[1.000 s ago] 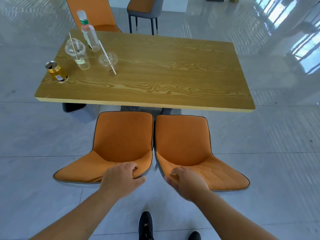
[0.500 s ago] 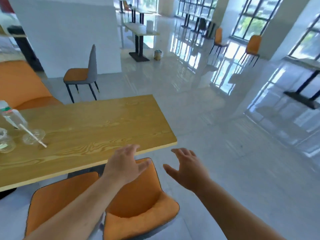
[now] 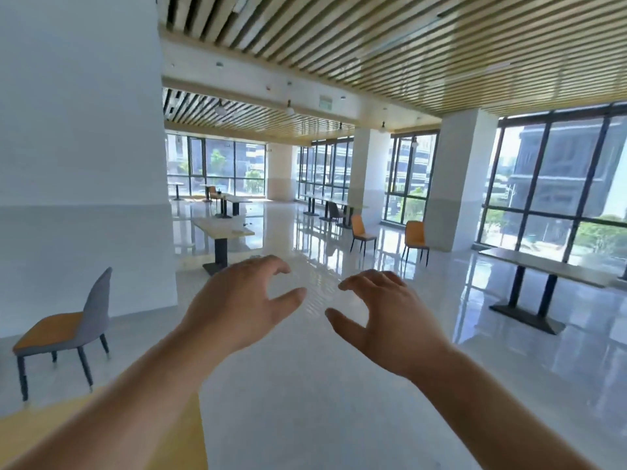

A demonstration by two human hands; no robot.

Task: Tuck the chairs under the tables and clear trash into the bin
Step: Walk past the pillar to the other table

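Above floor, both hands (image 3: 237, 307) open-curled.

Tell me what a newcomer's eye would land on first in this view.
First, the two bare hands raised mid-frame, the left hand and right hand, both open with fingers curled and holding nothing. Next, the grey-backed chair with an orange seat standing alone by the white wall at left, not tucked under any table. Beyond, two orange chairs stand loose on the glossy floor near the windows, right of a pale table.

Glossy tiled floor (image 3: 305, 385); wood-grain tabletop (image 3: 190, 432).
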